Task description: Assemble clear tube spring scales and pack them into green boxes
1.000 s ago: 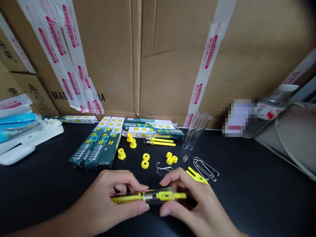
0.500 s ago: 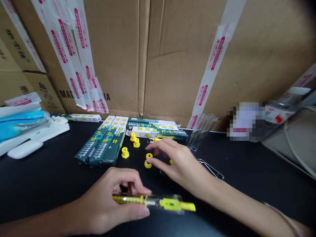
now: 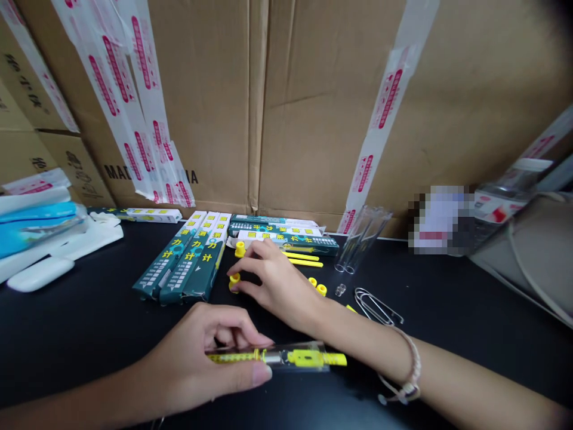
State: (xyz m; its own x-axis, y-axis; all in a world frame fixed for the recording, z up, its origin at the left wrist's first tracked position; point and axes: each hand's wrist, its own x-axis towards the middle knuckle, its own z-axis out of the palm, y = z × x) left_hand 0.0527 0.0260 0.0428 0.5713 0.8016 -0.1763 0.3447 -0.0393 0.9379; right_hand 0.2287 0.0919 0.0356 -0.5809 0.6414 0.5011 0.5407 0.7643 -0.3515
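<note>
Clear, round plastic tube with yellow parts inside (image 3: 275,357) is lying sideways in the left hand (image 3: 208,352), over the black bench (image 3: 430,286), well apart from its far edge. The left thumb is pressing along the front and the bent fingers are curling behind, gripping the tube. Its yellow tip is sticking out to the right. The right arm (image 3: 461,370) is slanting in from the bench's right side, wearing a pale braided bracelet (image 3: 415,367). The right hand (image 3: 277,280) is hanging palm down, nearer the far edge than the left. Its thumb and pointing finger are touching a small yellow plastic cap (image 3: 234,278) near green-and-white paper boxes (image 3: 192,263); I cannot tell whether they are squeezing it.
</note>
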